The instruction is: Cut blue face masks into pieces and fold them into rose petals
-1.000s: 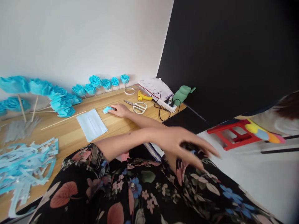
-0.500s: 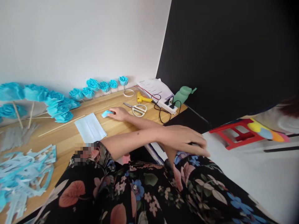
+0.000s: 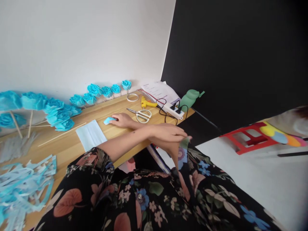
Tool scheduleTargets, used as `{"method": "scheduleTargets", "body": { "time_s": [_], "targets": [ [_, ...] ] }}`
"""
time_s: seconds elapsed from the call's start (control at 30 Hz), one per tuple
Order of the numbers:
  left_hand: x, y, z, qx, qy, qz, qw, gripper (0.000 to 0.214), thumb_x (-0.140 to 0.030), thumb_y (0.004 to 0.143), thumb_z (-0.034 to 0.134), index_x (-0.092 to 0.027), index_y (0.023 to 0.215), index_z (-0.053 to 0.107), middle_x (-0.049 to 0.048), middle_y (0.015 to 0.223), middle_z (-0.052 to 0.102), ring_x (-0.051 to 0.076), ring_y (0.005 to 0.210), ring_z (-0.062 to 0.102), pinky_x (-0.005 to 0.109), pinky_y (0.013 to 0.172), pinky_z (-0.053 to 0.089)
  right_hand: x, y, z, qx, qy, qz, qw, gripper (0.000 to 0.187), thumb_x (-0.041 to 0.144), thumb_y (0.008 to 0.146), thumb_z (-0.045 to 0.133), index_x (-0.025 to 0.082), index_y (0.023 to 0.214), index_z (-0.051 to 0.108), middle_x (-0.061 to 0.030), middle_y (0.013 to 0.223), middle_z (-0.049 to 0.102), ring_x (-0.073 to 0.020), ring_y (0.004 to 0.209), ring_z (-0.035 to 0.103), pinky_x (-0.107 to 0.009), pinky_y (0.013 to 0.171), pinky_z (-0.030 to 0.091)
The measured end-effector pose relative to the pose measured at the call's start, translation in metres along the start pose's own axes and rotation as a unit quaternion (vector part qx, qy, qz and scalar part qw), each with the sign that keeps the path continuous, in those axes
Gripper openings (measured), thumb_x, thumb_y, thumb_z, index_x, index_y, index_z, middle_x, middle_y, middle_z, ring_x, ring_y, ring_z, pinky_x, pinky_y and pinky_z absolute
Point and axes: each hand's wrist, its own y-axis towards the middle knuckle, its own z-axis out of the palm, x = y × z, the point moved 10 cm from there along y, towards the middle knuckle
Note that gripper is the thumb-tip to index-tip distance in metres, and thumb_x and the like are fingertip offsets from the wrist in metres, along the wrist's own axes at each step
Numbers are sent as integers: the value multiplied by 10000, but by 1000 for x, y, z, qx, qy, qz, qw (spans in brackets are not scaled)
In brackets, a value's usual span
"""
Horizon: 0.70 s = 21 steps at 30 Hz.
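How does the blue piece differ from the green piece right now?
The blue piece lies on the table, touched by the right hand; the green piece is pinched in the left hand, in the air beyond the table's edge. One is bright blue, the other dull green. Both are small scraps.

Bright soft daylight, faint shadows, black panel underexposed, wide-angle edge bending, slight motion blur
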Motion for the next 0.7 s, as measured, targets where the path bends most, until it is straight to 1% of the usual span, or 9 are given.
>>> {"method": "scheduleTargets", "body": {
  "time_s": [0.07, 0.1, 0.13, 0.2, 0.27, 0.33, 0.43, 0.6, 0.7],
  "targets": [
    [-33, 16, 9, 30, -27, 80, 996, 375, -376, 1022, 426, -158, 1157, 700, 111, 1222, 686, 225, 1165, 617, 290, 1014, 440, -2, 1, 1, 2, 4, 8, 1000, 317, 479, 966, 550, 183, 907, 648, 0, 792, 623, -126, 698, 481, -264, 629, 220],
    [-49, 22, 12, 41, -58, 121, 990, 329, -391, 1001, 490, -191, 1120, 722, 82, 1229, 695, 218, 1193, 610, 269, 1026, 433, -3, 1, 2, 3, 4, 13, 1000, 324, 487, 964, 551, 185, 904, 650, 2, 782, 621, -124, 685, 476, -266, 625, 218],
    [-58, 30, 13, 42, -90, 133, 986, 287, -403, 989, 526, -232, 1062, 743, 48, 1192, 713, 206, 1180, 622, 254, 1006, 443, -5, 2, 3, 4, 4, 18, 1000, 331, 496, 962, 551, 186, 898, 650, 4, 772, 617, -123, 671, 469, -268, 621, 215],
    [-69, 41, 16, 44, -125, 143, 981, 276, -422, 988, 530, -263, 976, 755, 21, 1103, 732, 199, 1135, 645, 251, 963, 462, -7, 3, 4, 4, 6, 24, 1000, 341, 507, 957, 554, 188, 895, 654, 5, 763, 617, -122, 656, 460, -271, 615, 214],
    [-69, 46, 14, 38, -133, 140, 980, 279, -422, 982, 537, -252, 911, 746, 34, 1054, 731, 202, 1085, 656, 254, 917, 471, -7, 3, 5, 5, 9, 24, 1000, 342, 511, 956, 552, 190, 912, 662, 2, 770, 623, -124, 655, 461, -272, 614, 215],
    [-58, 44, 7, 18, -124, 121, 985, 280, -437, 970, 556, -230, 882, 721, 55, 1018, 722, 207, 1022, 655, 266, 873, 471, -7, 3, 5, 6, 12, 20, 1000, 340, 510, 956, 549, 193, 944, 670, -1, 783, 632, -128, 667, 471, -269, 620, 222],
    [-28, 29, -10, -46, -94, 76, 992, 338, -478, 978, 527, -187, 888, 672, 59, 950, 695, 187, 896, 634, 277, 792, 445, -6, 2, 4, 6, 13, 12, 1000, 339, 508, 960, 542, 195, 971, 673, -9, 811, 649, -136, 705, 502, -264, 630, 233],
    [32, -2, -29, -154, -48, -62, 985, 359, -468, 979, 525, -174, 821, 657, 10, 816, 671, 144, 764, 580, 254, 700, 383, -3, 0, 3, 7, 20, -1, 1000, 319, 484, 964, 540, 192, 903, 652, -6, 801, 645, -135, 715, 520, -268, 624, 223],
    [35, 2, -24, -138, -19, -75, 987, 400, -427, 1010, 482, -168, 756, 650, 17, 791, 657, 145, 765, 583, 255, 703, 379, -3, 1, 3, 5, 24, 0, 1000, 306, 476, 962, 548, 192, 895, 640, -2, 795, 637, -135, 713, 515, -269, 626, 227]
  ]
}}
